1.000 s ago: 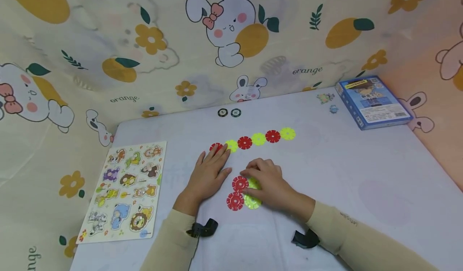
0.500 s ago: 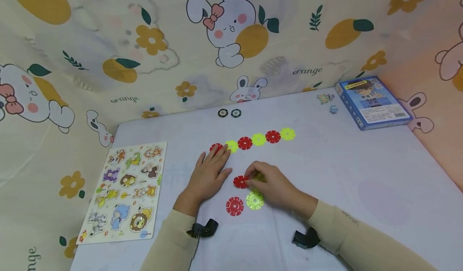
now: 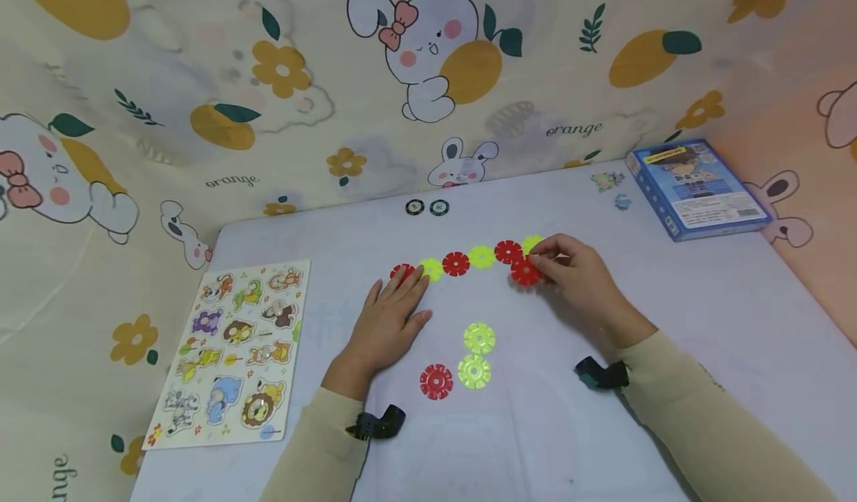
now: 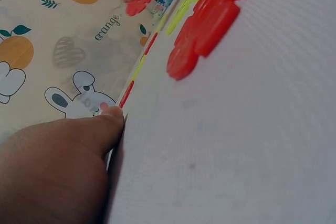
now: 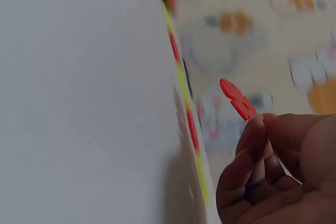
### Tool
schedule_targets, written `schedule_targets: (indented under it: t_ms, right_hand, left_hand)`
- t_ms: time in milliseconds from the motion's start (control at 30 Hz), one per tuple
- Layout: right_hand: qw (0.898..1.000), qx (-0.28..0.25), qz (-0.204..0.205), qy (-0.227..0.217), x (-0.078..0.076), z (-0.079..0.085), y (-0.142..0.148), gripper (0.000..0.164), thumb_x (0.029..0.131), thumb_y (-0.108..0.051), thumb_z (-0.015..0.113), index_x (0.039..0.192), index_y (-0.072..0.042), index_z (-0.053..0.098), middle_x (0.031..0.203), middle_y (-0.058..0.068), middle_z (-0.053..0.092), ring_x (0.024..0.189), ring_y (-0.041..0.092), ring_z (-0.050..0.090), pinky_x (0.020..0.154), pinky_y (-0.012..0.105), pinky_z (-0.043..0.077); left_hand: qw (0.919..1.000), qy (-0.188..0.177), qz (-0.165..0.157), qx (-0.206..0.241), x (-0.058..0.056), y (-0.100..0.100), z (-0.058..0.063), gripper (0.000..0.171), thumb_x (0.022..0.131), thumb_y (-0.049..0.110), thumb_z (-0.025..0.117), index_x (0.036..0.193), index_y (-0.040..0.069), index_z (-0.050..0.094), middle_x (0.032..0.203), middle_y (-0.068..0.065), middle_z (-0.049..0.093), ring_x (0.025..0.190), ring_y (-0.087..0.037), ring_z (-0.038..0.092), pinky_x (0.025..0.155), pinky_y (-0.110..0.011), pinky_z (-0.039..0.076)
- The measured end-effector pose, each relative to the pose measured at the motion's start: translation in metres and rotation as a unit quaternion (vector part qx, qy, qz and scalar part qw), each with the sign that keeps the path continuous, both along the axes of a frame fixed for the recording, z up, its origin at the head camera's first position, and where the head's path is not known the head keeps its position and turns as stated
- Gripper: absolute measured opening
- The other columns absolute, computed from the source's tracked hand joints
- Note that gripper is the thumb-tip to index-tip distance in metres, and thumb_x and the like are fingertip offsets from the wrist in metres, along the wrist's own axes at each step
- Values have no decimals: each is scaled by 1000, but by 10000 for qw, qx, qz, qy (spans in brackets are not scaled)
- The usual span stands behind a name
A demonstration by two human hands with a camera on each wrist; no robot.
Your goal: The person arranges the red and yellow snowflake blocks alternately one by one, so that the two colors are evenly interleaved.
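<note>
My right hand (image 3: 589,286) pinches a red notched plastic disc (image 3: 524,271) between thumb and fingers. In the head view it overlaps the right end of a row of alternating red and yellow-green discs (image 3: 456,264); the right wrist view shows the held disc (image 5: 239,100) edge-on, raised off the table. My left hand (image 3: 384,327) lies with straight fingers across the left end of that row, partly covering a red disc (image 3: 400,271) and a yellow-green one (image 3: 432,268). Nearer me lie two yellow-green discs (image 3: 479,338) and a single red disc (image 3: 437,381).
A board of animal pictures (image 3: 230,353) lies at the left. Two dark ring-marked chips (image 3: 439,207) sit behind the row. At the back right are a blue box (image 3: 699,190) and small colourful pieces (image 3: 607,181). A printed cloth (image 3: 281,145) hangs behind the table.
My right hand has picked a red disc from the near group and carried it away from me and right, to the row's right end. The left hand stays put.
</note>
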State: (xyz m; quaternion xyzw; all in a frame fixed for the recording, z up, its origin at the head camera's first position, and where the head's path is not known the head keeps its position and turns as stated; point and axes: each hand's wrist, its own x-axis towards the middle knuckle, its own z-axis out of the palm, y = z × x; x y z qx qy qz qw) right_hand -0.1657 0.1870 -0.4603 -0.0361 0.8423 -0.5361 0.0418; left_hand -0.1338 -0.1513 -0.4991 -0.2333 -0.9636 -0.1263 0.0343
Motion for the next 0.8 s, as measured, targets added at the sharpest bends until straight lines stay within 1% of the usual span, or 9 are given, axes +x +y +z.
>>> schedule_targets:
  t_ms: [200, 300, 367, 433, 500, 567, 667, 700, 800]
  right_hand:
    - [9942, 224, -952, -438, -19, -6, 49, 37, 93, -45, 57, 117, -17, 58, 109, 5, 55, 92, 24, 53, 71, 23, 52]
    - [9916, 268, -1166, -492, -21, -9, 58, 36, 95, -41, 56, 122, -16, 56, 113, 6, 54, 95, 24, 54, 73, 23, 52]
    - [9916, 401, -1152, -436, -21, -9, 60, 36, 97, -37, 56, 126, -17, 55, 118, 6, 53, 99, 25, 53, 76, 27, 53]
    - [9920, 755, -956, -325, -21, -8, 59, 37, 97, -33, 56, 130, -17, 54, 126, 7, 49, 107, 26, 51, 83, 35, 52]
    - [9895, 1343, -517, -152, -21, -6, 58, 41, 96, -31, 59, 133, -15, 54, 133, 8, 46, 116, 30, 46, 89, 45, 49]
    - [9790, 2038, 43, 19, -21, -3, 56, 47, 94, -29, 62, 137, -12, 52, 141, 10, 41, 124, 34, 37, 95, 53, 42]
    - [9547, 2869, 766, 188, -21, 1, 53, 58, 92, -32, 65, 141, -7, 48, 149, 12, 35, 132, 38, 27, 101, 59, 33]
    - [9474, 3066, 903, 179, -21, 2, 53, 61, 91, -34, 65, 142, -7, 46, 150, 13, 33, 132, 39, 25, 101, 60, 31]
    - [9359, 3356, 1052, 180, -19, 5, 52, 65, 91, -38, 65, 144, -6, 44, 153, 12, 30, 134, 39, 24, 102, 61, 29]
  left_hand:
    - [10000, 1, -14, 22, -1, 1, 0, 63, 97, 52, 42, 151, 24, 30, 157, 7, 19, 144, -22, 10, 110, -56, 8]
    - [10000, -20, 10, 2, 0, 2, 1, 63, 97, 52, 42, 152, 24, 29, 157, 7, 19, 144, -21, 10, 111, -56, 8]
    - [10000, 8, 40, -26, 0, 2, 2, 63, 96, 52, 42, 151, 25, 30, 157, 7, 20, 144, -21, 10, 111, -55, 9]
    - [10000, 14, 55, -43, 0, 2, 1, 63, 96, 52, 42, 152, 25, 29, 157, 7, 20, 144, -21, 10, 111, -55, 9]
    - [10000, 6, 58, -44, 0, 2, 1, 63, 96, 52, 42, 152, 25, 29, 157, 7, 20, 144, -21, 10, 111, -55, 9]
    - [10000, -9, 56, -36, 0, 2, 1, 63, 96, 52, 43, 152, 25, 29, 157, 7, 20, 144, -21, 10, 111, -55, 9]
    - [10000, 1, 55, -32, 1, 2, 2, 63, 96, 52, 43, 152, 25, 30, 157, 7, 20, 144, -21, 11, 111, -55, 9]
    - [10000, 6, 54, -31, 1, 1, 2, 63, 96, 52, 43, 151, 25, 30, 157, 7, 20, 144, -21, 11, 111, -55, 9]
    - [10000, 33, 46, -44, 1, 2, 2, 63, 96, 52, 43, 151, 25, 30, 157, 8, 20, 144, -21, 11, 111, -55, 9]
